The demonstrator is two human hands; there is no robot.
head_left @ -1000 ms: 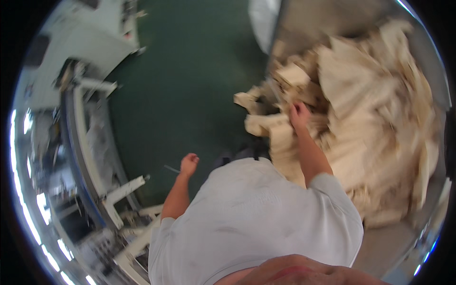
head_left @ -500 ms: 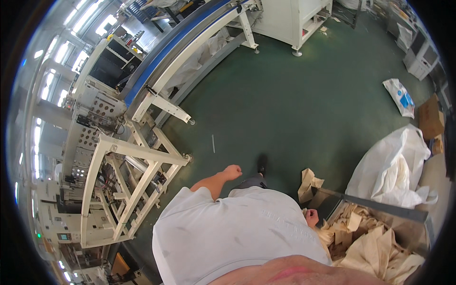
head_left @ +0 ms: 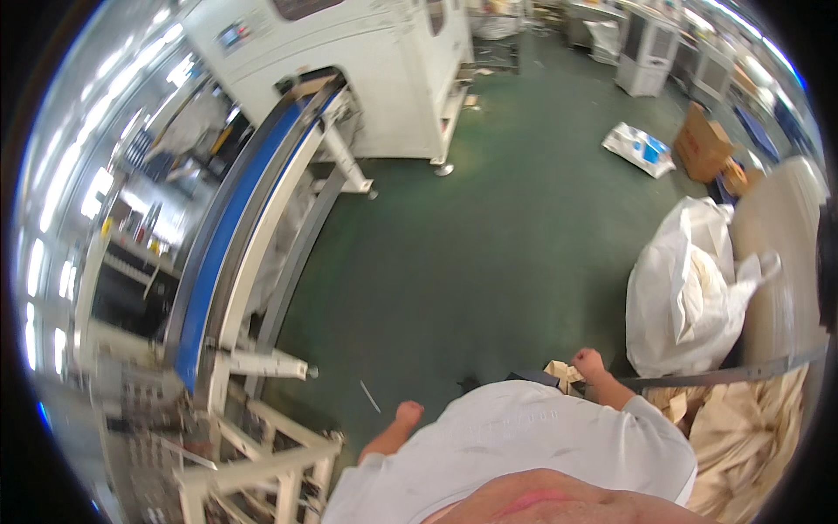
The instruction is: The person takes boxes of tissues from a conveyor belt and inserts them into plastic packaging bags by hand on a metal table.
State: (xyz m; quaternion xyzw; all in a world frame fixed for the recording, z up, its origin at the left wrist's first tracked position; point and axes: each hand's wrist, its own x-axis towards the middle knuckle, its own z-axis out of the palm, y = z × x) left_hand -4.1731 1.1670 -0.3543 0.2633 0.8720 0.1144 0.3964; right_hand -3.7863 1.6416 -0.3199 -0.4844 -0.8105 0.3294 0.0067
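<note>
My left hand (head_left: 408, 412) hangs at my left side over the green floor, its fingers curled in and nothing showing in them. It is nearest to a thin white strip (head_left: 371, 396) on the floor and the cream metal frame (head_left: 262, 467). My right hand (head_left: 589, 360) is held out on the right, fingers curled into a loose fist with nothing visible in it. Just beside it is a crumpled piece of brown paper (head_left: 563, 375). Further right, a metal-edged bin (head_left: 724, 375) holds a heap of crumpled brown paper (head_left: 742, 437).
A conveyor with a blue belt (head_left: 236, 227) runs along the left to a large white machine (head_left: 375, 87). On the right stand a white sack (head_left: 676, 297) and a cardboard box (head_left: 703, 144). A white and blue bag (head_left: 639, 150) lies on the green floor (head_left: 454, 262).
My view has swung to the right and forward, bringing the white machine more into sight. My right hand has come forward from beside the paper bin; my left hand sits lower in view.
</note>
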